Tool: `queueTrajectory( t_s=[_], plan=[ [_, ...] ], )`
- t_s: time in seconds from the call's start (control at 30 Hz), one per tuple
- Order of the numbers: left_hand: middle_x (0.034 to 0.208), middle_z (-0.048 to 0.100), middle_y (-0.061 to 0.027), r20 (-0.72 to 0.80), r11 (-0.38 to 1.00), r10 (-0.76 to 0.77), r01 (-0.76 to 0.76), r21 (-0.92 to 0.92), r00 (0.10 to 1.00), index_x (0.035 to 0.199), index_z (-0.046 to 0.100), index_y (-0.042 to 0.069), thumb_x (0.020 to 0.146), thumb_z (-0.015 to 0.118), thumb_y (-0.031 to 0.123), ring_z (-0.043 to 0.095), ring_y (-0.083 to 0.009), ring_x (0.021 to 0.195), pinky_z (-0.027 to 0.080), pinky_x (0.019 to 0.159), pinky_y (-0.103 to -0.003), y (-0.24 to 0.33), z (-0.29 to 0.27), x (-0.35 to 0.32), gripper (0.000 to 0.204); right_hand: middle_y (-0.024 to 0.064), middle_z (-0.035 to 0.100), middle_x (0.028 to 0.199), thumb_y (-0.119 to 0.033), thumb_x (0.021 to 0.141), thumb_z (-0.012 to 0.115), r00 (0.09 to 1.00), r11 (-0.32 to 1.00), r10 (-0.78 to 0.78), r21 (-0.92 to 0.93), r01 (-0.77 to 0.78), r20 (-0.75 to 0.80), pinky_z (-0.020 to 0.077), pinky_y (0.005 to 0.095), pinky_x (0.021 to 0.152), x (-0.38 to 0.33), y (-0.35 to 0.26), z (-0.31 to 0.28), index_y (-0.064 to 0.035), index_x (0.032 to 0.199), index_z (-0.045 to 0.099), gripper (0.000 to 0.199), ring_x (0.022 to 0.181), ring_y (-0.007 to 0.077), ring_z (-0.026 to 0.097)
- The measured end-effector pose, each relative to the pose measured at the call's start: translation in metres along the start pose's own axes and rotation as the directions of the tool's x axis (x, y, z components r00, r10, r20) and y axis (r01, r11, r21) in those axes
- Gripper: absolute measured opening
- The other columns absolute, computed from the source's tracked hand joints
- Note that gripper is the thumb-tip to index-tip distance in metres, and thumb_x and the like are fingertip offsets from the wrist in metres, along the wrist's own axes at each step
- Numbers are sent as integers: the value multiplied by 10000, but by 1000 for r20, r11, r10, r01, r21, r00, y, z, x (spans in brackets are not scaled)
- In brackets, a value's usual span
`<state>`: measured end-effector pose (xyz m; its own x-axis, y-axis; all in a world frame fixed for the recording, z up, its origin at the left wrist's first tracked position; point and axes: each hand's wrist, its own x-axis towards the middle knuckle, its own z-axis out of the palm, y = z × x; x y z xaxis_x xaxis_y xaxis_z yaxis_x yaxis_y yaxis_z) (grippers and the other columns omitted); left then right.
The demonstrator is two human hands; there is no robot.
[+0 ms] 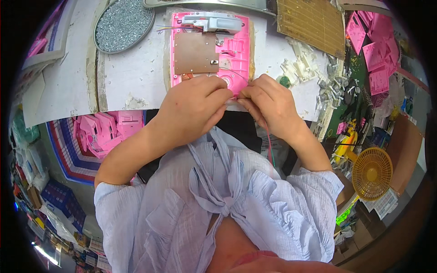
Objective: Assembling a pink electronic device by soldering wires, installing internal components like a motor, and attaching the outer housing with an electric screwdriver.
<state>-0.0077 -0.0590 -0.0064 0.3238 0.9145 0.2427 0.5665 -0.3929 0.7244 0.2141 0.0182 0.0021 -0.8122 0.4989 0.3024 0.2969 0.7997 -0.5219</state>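
Observation:
A pink plastic housing (246,54) lies on the white table in front of me. A brown circuit board (195,53) and a light grey plastic part (211,23) sit in it, with thin wires around them. At the housing's near edge my left hand (195,102) has its fingers bent and pressed together; what they grip is hidden. Close beside it, at the near right corner, my right hand (268,102) pinches thin wires (268,141), whose red and green ends hang down below the table edge.
A round tray of small screws (125,25) stands at the far left. White plastic pieces (302,66) and metal parts (332,91) are heaped to the right. Below the table's left edge is a basket (75,159) with pink housings. A yellow fan (372,174) stands at lower right.

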Motion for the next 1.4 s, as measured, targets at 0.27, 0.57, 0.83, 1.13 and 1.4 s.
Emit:
queueTrajectory(
  t_s=[0.27, 0.57, 0.83, 1.13, 1.4],
  plan=[
    [1053, 656, -105, -26, 996, 65, -63, 61, 998, 1048, 678, 38, 800, 746, 55, 642, -297, 899, 529, 785, -405, -8, 6, -6, 258, 99, 613, 855, -67, 785, 755, 991, 996, -3, -87, 15, 136, 516, 397, 610, 11, -4, -6, -33, 952, 623, 215, 761, 283, 619],
    [1072, 656, -89, -56, 990, 129, -125, 67, 990, 1060, 703, 58, 769, 753, 79, 632, -280, 901, 523, 776, -396, -12, 8, -9, 297, 41, 616, 834, -94, 753, 786, 981, 976, -177, -114, 186, 85, 486, 365, 620, -15, 18, 3, -82, 1028, 693, 291, 725, 253, 579],
    [1101, 647, -77, 62, 944, 158, -169, 284, 985, 1108, 718, 95, 760, 770, 138, 606, -261, 909, 486, 799, -409, -9, 11, -10, 355, 63, 655, 801, -72, 808, 782, 959, 907, 274, 312, -283, 73, 495, 360, 638, -7, 8, -20, -62, 967, 734, 167, 722, 255, 605],
    [1017, 644, -45, -18, 945, 289, -282, 164, 957, 1043, 703, 79, 805, 677, 159, 632, -211, 952, 461, 801, -376, -14, 9, -16, 253, 164, 686, 1051, -120, 829, 714, 990, 828, -118, 559, 53, 81, 533, 440, 860, 5, -24, -12, -13, 1233, 683, 419, 958, 349, 658],
    [839, 623, -32, -234, 967, 84, -23, 255, 969, 925, 698, 100, 823, 750, 159, 602, -244, 698, 464, 618, -385, -31, -23, -49, 129, 77, 608, 1164, -549, 750, 764, 993, 982, 24, -189, -1, 116, 384, 503, 958, 13, -21, 23, -147, 1275, 713, 663, 1071, 325, 469]
  ],
)
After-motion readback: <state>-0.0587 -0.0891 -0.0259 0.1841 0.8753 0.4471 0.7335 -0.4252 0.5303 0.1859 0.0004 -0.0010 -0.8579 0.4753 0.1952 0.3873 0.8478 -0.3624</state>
